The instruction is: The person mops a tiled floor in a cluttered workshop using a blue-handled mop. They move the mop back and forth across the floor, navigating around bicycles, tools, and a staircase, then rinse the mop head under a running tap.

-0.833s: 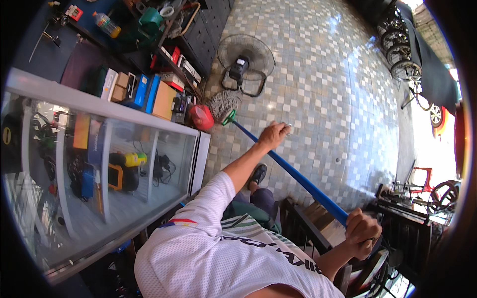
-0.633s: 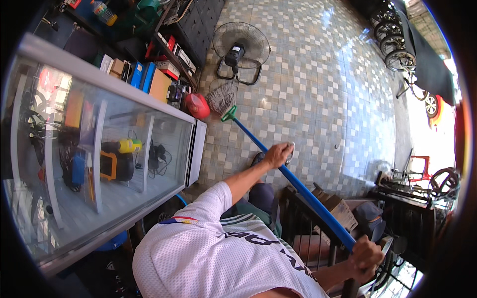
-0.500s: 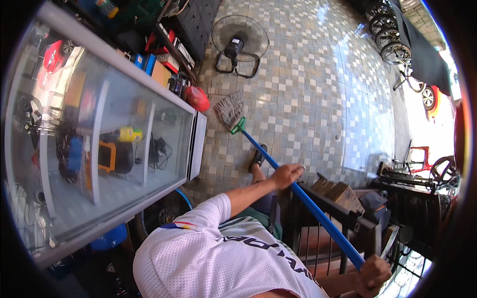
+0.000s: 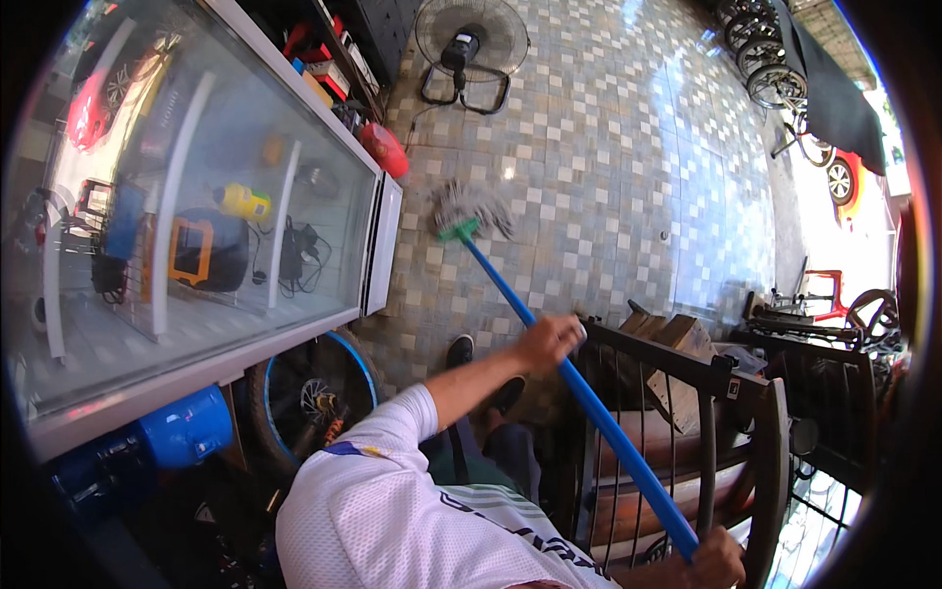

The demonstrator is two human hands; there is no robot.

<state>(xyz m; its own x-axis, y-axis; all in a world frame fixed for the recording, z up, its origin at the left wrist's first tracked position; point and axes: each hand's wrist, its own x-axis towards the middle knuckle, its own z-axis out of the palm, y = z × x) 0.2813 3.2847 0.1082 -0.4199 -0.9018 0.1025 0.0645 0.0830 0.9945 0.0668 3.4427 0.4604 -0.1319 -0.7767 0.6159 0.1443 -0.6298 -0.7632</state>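
1. The left hand (image 4: pixel 549 344) is closed around the handle (image 4: pixel 628 447) of the mop at about its middle. Its fingers curl over the handle; the palm is turned away, so how tightly it grips cannot be told.
2. The right hand (image 4: pixel 719 560) is curled into a fist at the handle's upper end, near the lower right of the view. The very tip of the handle is hidden in it.
3. The hands are well apart, both on the one handle, which slants from the right hand up and left to the floor.
4. The mop head (image 4: pixel 481 204) lies on the tiled floor (image 4: pixel 599 196), its grey strands spread out from a green clamp (image 4: pixel 458 231).
5. The mop head is between the fan (image 4: pixel 471 44), farther off, and the person's shoes (image 4: pixel 459 351). A red object (image 4: pixel 384 150) sits to its left, by the corner of the glass case (image 4: pixel 385 245).
6. A dark railing (image 4: pixel 677 358) stands to the right of the left hand, with the handle passing in front of its bars. A wheel (image 4: pixel 316 401) with a blue rim is below the case.
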